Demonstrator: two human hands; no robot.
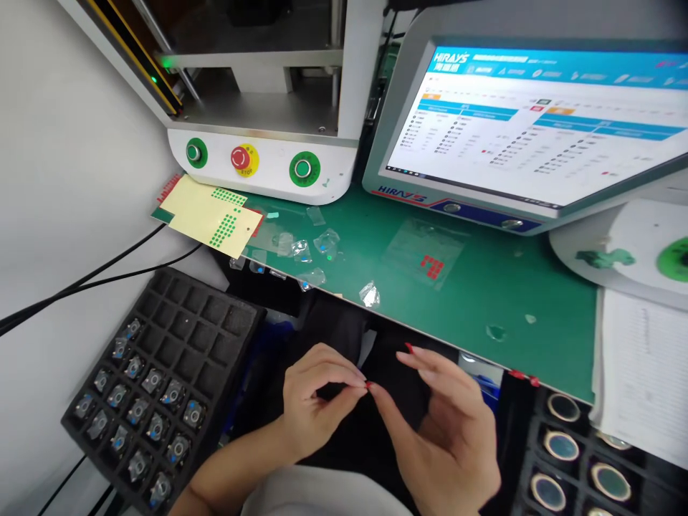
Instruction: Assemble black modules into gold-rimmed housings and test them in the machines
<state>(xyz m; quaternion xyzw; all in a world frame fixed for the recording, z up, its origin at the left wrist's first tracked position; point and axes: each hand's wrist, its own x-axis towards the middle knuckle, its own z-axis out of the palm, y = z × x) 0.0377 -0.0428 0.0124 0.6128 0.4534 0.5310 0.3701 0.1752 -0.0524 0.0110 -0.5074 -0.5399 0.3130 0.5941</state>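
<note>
My left hand [318, 401] is in front of my lap, thumb and forefinger pinched together. A tiny red piece [368, 385] shows where that pinch meets the thumb tip of my right hand [452, 426]. Whether the pinch grips this piece or something else is hidden. The right hand's fingers are spread away from its thumb, and another small red bit [409, 348] shows at the forefinger's tip. Beyond both hands, a clear bag with red stickers [431, 266] lies on the green work mat [370, 229].
Left stands a black foam tray [215, 358] partly filled with small round-centred parts. Ring-rimmed discs [562, 445] sit in another tray at right. Clear film scraps [370, 294] and yellow sticker sheets [207, 215] lie on the mat. Behind are a button-fronted machine [269, 168] and a monitor [527, 129].
</note>
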